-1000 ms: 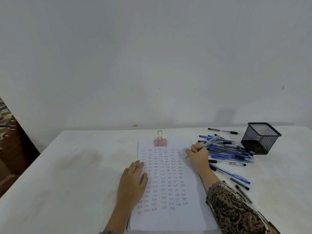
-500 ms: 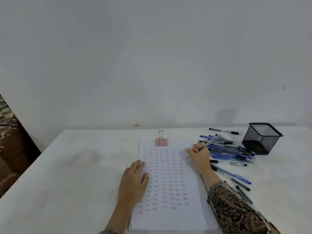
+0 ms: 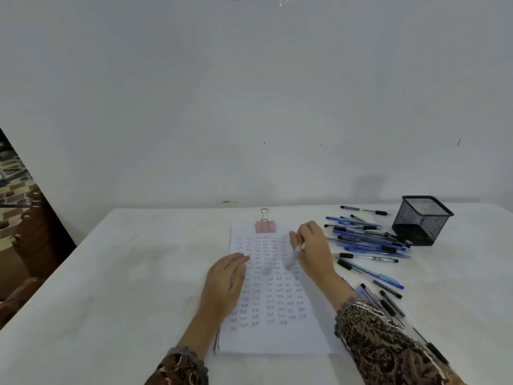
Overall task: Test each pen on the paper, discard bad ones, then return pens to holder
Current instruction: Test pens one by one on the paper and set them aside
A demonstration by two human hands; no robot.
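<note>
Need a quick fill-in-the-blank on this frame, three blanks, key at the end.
The right hand holds a ____.
A ____ binder clip grips the top edge of the paper.
Loose pens lie between the paper and the black mesh ____.
Missing: pen; pink; holder.

It looked like a plain study corner, home or office unclear. A white desk (image 3: pixel 125 273) stood against a bare white wall (image 3: pixel 249 107) and carried a black mesh holder (image 3: pixel 422 220), loose pens (image 3: pixel 366 240) and clipped paper (image 3: pixel 277 337); dark wooden furniture (image 3: pixel 36 240) showed at far left.
</note>
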